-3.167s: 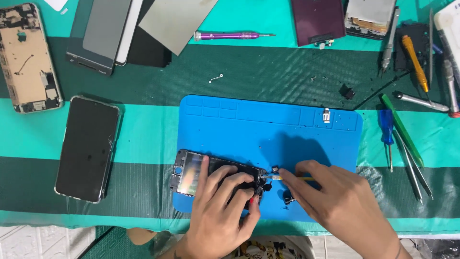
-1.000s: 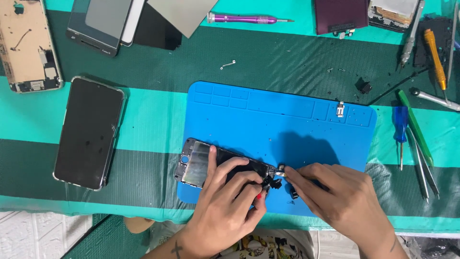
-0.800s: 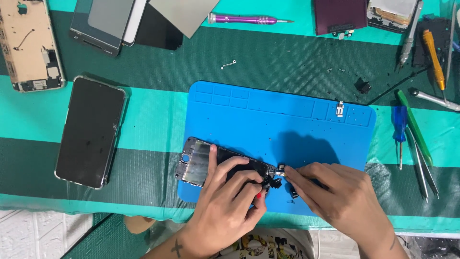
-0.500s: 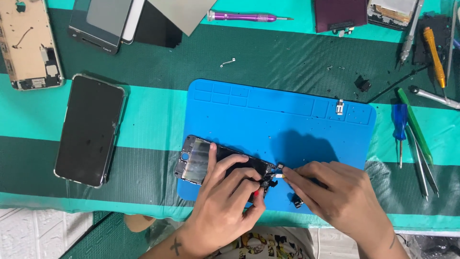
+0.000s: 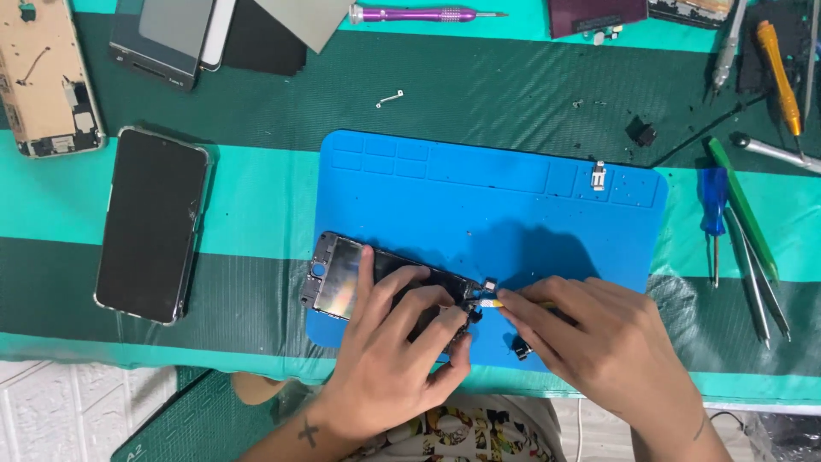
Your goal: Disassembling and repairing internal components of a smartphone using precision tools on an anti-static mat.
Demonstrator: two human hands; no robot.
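Note:
A dismantled phone screen assembly (image 5: 338,278) lies on the near left part of a blue silicone work mat (image 5: 496,205). My left hand (image 5: 389,359) presses down on it, fingers spread over its right half. My right hand (image 5: 603,342) pinches a thin yellow-tipped tool (image 5: 493,303) whose tip touches small parts and flex connectors (image 5: 479,295) at the assembly's right end. A small dark part (image 5: 520,349) lies on the mat beside my right fingers.
A black phone (image 5: 150,224) lies left of the mat, an opened phone frame (image 5: 43,77) at far left back. A purple screwdriver (image 5: 419,14), more phones and panels sit along the back. Screwdrivers, tweezers (image 5: 753,274) and a green pry tool lie to the right.
The view has shifted slightly. Both hands stay on the screen assembly, my right hand's tool tip working at its right end with only small movements.

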